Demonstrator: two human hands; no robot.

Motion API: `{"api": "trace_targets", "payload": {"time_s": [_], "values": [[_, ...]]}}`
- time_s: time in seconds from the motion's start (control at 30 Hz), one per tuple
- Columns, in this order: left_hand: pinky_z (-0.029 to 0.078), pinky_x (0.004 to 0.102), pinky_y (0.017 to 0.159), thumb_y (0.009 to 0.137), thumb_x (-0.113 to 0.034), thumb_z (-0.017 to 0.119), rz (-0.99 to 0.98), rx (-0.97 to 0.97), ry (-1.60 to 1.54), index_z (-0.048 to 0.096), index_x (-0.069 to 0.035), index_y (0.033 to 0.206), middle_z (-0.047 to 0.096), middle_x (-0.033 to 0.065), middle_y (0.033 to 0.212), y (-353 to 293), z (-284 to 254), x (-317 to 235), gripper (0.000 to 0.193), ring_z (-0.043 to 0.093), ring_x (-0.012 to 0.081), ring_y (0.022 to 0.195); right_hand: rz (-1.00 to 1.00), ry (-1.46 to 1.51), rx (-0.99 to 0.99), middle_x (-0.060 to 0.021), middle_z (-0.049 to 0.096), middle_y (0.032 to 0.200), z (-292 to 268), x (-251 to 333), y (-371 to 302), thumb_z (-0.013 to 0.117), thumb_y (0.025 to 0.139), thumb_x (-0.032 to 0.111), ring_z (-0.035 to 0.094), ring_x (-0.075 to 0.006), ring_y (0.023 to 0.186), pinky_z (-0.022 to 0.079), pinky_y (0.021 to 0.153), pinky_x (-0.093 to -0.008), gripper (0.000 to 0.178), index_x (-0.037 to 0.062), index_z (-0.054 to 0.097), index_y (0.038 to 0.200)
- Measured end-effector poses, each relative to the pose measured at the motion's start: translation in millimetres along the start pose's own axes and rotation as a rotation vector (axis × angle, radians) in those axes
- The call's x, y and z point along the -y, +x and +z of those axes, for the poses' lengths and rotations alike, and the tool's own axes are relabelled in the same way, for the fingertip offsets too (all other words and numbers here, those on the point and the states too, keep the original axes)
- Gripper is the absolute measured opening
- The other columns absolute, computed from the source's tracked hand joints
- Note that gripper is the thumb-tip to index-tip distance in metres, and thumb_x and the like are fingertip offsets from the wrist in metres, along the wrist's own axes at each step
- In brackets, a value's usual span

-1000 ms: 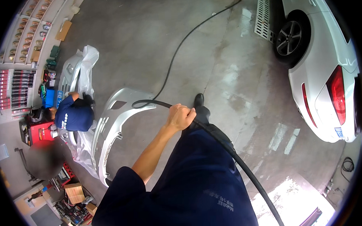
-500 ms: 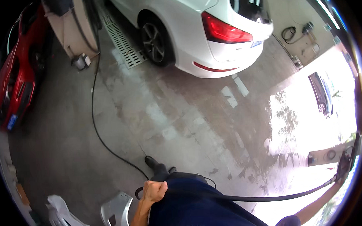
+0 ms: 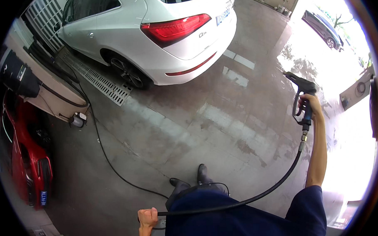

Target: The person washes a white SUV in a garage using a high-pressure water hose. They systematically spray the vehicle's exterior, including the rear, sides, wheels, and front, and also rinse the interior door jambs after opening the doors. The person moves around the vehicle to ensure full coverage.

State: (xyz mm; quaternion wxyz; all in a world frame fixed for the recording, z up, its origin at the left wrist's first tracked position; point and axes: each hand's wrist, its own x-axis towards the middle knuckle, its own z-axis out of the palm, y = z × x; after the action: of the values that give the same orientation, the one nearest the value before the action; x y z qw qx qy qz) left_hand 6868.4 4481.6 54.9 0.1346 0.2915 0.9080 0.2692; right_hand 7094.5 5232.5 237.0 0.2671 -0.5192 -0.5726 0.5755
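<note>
My right hand (image 3: 312, 105), arm stretched out to the right, is closed around the grip of a black pressure washer gun (image 3: 301, 85) whose nozzle points away toward the upper left. From the brass fitting under the grip, a black hose (image 3: 262, 194) curves down across my front. My left hand (image 3: 148, 218) is a fist wrapped round that hose at the lower middle. Ahead to the left stands the rear of a white car (image 3: 182, 56) with a red tail light, apart from the gun.
The hose's thinner run (image 3: 109, 160) lies over the wet concrete floor (image 3: 189, 138). A slotted drain grate (image 3: 100, 81) runs beside the white car. At left are a red car (image 3: 30, 161), a wall-mounted black machine (image 3: 19, 74) and a small grey container (image 3: 78, 119). Outside stands a dark car (image 3: 323, 28).
My right hand has swung the gun inward and forward from the right rim. My left hand, still on the hose, sits lower. The view has turned, bringing more of the white car's side into sight.
</note>
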Motion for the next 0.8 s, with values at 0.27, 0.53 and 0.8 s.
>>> {"api": "trace_targets", "payload": {"time_s": [0.27, 0.53, 0.8], "values": [[0.035, 0.0389, 0.044, 0.086, -0.016, 0.043, -0.101, -0.263, -0.022, 0.053, 0.004, 0.056, 0.046, 0.0159, 0.046, 32.1, -43.1, -32.0, 0.037, 0.046, 0.0283, 0.039, -0.001, -0.077, 0.228, -0.0011, 0.056, 0.065, 168.5, -144.0, -14.0, 0.071, 0.084, 0.005, 0.054, -0.0102, 0.052, 0.046, 0.047, -0.0281, 0.024, 0.0006, 0.056, 0.102], [0.040, 0.0380, 0.047, 0.091, -0.020, 0.042, -0.077, 0.092, -0.061, 0.058, 0.003, 0.059, 0.047, 0.0134, 0.045, 105.9, -32.9, -35.1, 0.042, 0.051, 0.0263, 0.040, -0.017, -0.265, 0.345, -0.0167, 0.069, 0.092, 186.0, -187.1, -142.3, 0.076, 0.081, 0.023, 0.062, -0.0224, 0.085, 0.050, 0.085, -0.0397, 0.043, 0.0015, 0.061, 0.115], [0.041, 0.0390, 0.049, 0.093, -0.019, 0.044, 0.123, 0.361, -0.082, 0.061, 0.002, 0.063, 0.048, 0.0127, 0.046, 167.1, -33.1, 9.2, 0.041, 0.052, 0.0268, 0.041, 0.003, -0.169, -0.139, -0.0037, 0.064, 0.085, 189.4, -223.6, -271.1, 0.078, 0.081, 0.015, 0.054, -0.0109, 0.080, 0.050, 0.077, -0.0299, 0.044, -0.0014, 0.061, 0.117]]}}
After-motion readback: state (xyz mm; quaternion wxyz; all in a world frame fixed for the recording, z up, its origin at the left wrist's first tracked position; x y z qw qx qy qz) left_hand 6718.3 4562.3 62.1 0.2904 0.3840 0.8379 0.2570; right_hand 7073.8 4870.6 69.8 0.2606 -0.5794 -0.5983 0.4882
